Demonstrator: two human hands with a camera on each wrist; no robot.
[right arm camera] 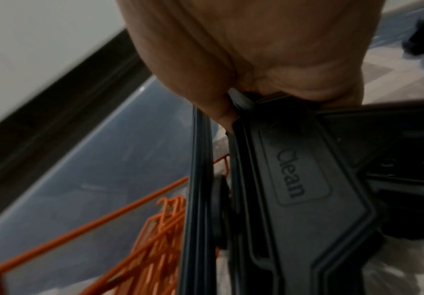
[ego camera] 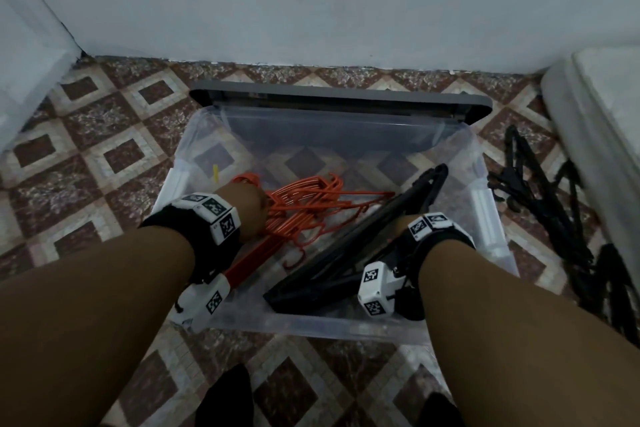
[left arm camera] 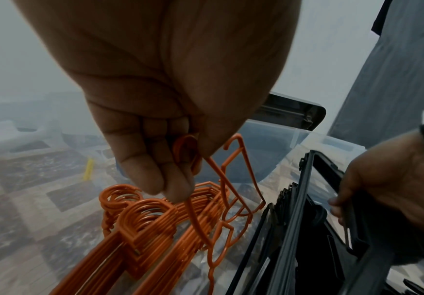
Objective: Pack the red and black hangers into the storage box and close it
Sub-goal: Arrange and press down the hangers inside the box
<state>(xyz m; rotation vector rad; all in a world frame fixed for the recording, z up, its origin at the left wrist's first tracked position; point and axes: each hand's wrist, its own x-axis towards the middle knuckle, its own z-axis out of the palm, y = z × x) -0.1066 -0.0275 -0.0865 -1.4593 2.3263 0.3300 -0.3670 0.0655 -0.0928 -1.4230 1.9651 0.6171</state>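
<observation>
Both arms are reached down into the storage box (ego camera: 491, 218); one red hanger (left arm camera: 233, 179) is pinched by the left hand (left arm camera: 155, 119) fingers; the black hangers (right arm camera: 306, 199) are gripped by the right hand (right arm camera: 256, 49), fingers clamped.

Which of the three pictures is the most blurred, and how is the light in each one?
Head view: dim and soft, edges bent by the wide lens, red hangers still readable. Left wrist view: sharpest, though hazy through the storage box wall; the left hand looms large. Right wrist view: most blurred, motion-smeared, dark; black hangers under the right hand.
</observation>
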